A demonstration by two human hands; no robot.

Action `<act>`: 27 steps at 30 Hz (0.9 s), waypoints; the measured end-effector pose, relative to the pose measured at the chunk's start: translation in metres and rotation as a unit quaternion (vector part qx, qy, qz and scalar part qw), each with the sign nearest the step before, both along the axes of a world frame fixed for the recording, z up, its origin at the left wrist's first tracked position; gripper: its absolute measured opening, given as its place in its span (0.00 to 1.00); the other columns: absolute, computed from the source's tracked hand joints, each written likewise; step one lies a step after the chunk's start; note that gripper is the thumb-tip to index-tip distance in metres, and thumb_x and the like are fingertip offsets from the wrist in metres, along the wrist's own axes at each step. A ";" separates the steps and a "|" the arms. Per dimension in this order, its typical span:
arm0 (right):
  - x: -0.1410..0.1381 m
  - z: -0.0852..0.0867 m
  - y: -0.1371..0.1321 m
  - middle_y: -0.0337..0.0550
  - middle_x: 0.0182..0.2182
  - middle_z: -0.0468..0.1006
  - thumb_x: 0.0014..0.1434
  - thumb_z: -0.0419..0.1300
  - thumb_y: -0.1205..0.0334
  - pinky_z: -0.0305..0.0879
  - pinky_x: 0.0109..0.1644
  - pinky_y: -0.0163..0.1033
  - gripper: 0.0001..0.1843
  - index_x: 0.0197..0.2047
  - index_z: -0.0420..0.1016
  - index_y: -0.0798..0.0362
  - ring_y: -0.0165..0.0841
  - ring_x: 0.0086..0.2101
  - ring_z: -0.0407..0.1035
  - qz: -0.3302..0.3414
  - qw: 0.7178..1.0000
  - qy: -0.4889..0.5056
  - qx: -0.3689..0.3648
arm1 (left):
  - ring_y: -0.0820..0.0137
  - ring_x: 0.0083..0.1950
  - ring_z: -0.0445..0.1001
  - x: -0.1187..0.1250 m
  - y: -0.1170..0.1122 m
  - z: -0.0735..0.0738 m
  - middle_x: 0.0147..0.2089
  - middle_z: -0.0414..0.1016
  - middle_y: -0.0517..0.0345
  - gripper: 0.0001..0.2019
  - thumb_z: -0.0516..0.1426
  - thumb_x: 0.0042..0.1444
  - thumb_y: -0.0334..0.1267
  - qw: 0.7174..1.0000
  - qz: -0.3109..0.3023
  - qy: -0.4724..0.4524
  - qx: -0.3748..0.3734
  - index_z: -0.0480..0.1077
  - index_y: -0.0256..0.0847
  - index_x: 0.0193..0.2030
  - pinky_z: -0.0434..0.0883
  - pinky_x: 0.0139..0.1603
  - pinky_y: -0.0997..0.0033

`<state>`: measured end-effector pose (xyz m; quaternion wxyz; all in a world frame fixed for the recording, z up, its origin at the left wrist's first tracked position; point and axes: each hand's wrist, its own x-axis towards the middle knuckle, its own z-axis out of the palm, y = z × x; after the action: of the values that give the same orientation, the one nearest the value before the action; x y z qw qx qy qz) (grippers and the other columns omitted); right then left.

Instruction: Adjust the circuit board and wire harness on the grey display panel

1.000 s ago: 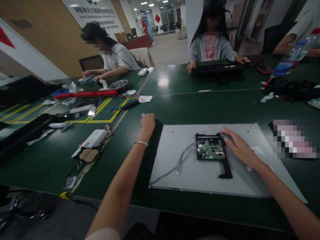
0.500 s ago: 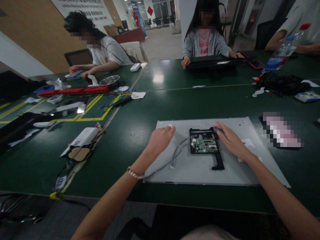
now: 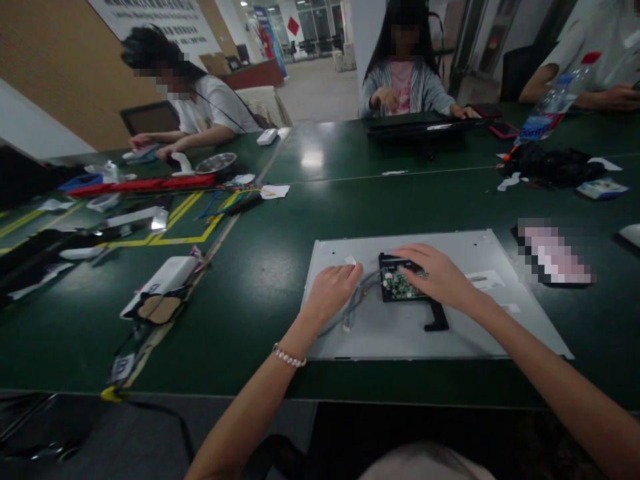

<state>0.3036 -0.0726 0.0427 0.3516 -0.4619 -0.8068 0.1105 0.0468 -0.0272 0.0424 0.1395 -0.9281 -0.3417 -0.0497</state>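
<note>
A flat grey metal panel [image 3: 370, 343] lies on the table in front of me. On it sits a black plastic bracket [image 3: 438, 317] holding a green circuit board [image 3: 397, 283]. My left hand [image 3: 333, 293] is closed over the panel's left part, pinching a small white piece [image 3: 350, 260], perhaps tape. Grey cables [image 3: 357, 297] run from the board down beside that hand. My right hand [image 3: 440, 277] reaches over the board and the bracket's top edge, thumb and fingers apart. It covers the board's right side; whether the fingertips touch is hard to tell.
A phone [image 3: 555, 253] lies right of the panel. A white device [image 3: 163, 287] with a strap lies to the left. Farther back are a bottle [image 3: 547, 110], a black bundle [image 3: 550, 163], a dark screen [image 3: 425, 128] and cluttered parts. Several other people sit around the table.
My right hand has moved left from beside the bracket to over the circuit board. My left hand has shifted slightly right and down. The person opposite has lifted one hand off the screen.
</note>
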 end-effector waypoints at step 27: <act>0.028 -0.028 0.035 0.47 0.45 0.82 0.64 0.53 0.66 0.71 0.47 0.47 0.16 0.54 0.74 0.52 0.41 0.41 0.78 -0.144 0.988 -0.044 -0.039 | 0.65 0.39 0.77 0.006 -0.007 -0.002 0.38 0.78 0.51 0.14 0.49 0.68 0.35 1.000 -0.010 -0.001 -0.024 0.64 0.36 0.58 0.68 0.38 0.67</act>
<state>0.3318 -0.0381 0.0143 0.3096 -0.5907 -0.7419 0.0696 0.0529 -0.0345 0.0402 0.1162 -0.9346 -0.3332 -0.0439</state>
